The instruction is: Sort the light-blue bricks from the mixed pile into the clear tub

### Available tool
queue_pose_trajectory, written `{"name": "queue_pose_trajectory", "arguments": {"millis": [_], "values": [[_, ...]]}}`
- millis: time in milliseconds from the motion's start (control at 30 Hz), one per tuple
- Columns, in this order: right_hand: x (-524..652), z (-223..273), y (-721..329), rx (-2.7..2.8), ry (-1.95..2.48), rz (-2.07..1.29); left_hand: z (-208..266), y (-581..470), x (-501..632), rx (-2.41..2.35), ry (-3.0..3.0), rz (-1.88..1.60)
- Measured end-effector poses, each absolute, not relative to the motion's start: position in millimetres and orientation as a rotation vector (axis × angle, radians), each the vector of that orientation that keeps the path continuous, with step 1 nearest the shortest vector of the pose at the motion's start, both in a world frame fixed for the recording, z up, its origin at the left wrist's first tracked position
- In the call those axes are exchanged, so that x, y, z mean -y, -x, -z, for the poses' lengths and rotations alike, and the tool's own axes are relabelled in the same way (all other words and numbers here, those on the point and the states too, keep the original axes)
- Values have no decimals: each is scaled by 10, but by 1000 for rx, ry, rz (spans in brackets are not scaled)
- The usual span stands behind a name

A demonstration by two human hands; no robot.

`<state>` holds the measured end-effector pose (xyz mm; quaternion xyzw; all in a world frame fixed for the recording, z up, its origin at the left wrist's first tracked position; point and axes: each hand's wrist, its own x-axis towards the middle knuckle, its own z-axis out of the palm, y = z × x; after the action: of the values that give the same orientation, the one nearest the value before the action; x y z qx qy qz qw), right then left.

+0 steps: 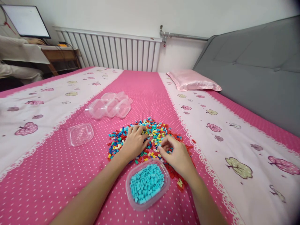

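Observation:
A heap of small toy bricks (153,131) in red, blue, yellow, green and light blue lies spread on the pink bedding. My left hand (136,139) rests on the heap's left side, palm down, its fingers apart among the bricks. Over the right side of the heap is my right hand (175,153), its thumb and forefinger pinched together. A tiny pale-blue toy brick seems to show at those fingertips, partly hidden. Just in front of the heap stands a clear plastic tub (167,182) filled with light-blue bricks (147,183).
Several clear empty tubs (110,106) lie beyond the heap to the left, with a clear lid (81,134) nearer. A pink pillow (193,80) lies by the grey headboard (253,65). A radiator (112,50) lines the wall. A person's sleeve (14,40) shows at a desk, far left.

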<state>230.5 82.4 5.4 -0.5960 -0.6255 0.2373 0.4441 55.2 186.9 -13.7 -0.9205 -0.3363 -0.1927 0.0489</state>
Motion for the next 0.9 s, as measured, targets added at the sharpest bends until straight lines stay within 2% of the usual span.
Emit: {"name": "queue_pose_trajectory", "arguments": {"millis": [900], "values": [[-830,-13,-2340,1517,1457,-534,150,-520,-1927,1069,2926,806]]}}
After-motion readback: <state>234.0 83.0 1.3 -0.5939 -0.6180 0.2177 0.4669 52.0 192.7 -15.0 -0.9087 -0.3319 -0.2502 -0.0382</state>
